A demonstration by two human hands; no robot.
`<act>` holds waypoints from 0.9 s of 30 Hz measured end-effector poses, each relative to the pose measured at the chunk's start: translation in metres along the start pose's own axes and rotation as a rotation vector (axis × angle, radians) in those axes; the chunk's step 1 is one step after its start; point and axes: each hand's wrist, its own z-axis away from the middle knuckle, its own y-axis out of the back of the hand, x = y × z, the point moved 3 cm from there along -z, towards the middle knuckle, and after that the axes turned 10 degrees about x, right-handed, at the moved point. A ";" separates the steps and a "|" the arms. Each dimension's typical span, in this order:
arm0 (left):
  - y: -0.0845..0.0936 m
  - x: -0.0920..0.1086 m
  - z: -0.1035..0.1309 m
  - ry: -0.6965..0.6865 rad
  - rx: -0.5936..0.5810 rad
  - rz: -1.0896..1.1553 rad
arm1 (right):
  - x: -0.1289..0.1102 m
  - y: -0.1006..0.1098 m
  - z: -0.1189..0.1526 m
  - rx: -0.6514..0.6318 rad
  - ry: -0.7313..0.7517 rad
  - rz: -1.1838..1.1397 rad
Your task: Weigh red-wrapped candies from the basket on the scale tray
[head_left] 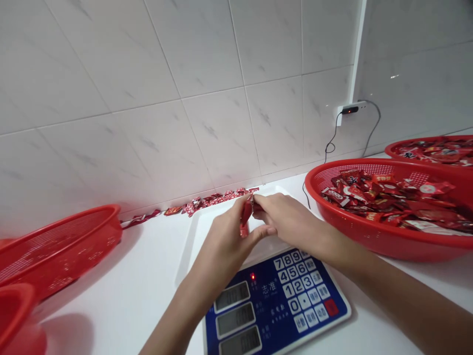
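Both hands meet over the white tray (201,223) of a weighing scale with a blue keypad panel (271,301). My left hand (232,229) is closed on a small red packet (245,217), its thumb stretched toward the other hand. My right hand (277,214) touches the packet's upper right side with its fingers bent together. The fingers partly hide the packet and the tray behind them. Along the wall, just behind the tray, lies a row of small red wrapped packets (210,200).
A large red basket (369,236) full of red packets stands at the right, with another filled basket (391,146) behind it. Red baskets (84,222) stand at the left. A cable (335,135) hangs from a wall socket (351,109).
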 end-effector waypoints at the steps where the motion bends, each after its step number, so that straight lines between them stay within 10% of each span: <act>1: 0.002 -0.002 -0.001 0.032 0.010 0.019 | -0.002 0.001 0.000 0.017 0.022 0.041; 8: 0.007 -0.033 -0.008 0.412 0.100 0.543 | 0.017 0.004 -0.009 0.022 -0.088 -0.222; 27: 0.013 -0.049 -0.012 0.335 -0.028 0.353 | 0.033 -0.003 -0.010 -0.153 -0.187 -0.531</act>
